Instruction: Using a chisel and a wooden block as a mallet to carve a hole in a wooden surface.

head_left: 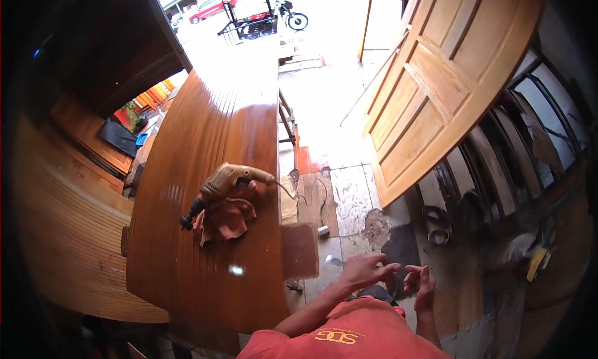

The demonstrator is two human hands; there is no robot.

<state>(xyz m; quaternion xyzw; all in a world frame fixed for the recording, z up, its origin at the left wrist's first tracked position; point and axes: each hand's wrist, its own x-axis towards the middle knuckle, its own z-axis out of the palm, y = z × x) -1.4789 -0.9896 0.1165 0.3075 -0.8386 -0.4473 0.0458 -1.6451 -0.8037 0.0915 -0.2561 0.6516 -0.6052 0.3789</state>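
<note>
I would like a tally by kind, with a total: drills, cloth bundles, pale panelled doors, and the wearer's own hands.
Drill: 1
Cloth bundle: 1
Pale panelled door: 1
Left hand and right hand: 2
Total: 5

Glossy wooden slab, plastic-looking drill, matt crumpled cloth, smooth wooden door

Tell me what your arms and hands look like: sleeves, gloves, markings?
The left hand and right hand are ungloved, both forearms uncovered. The red shirt has a short left sleeve; the right one is hard to make out. Yellow print marks its front. No cables show.
</note>
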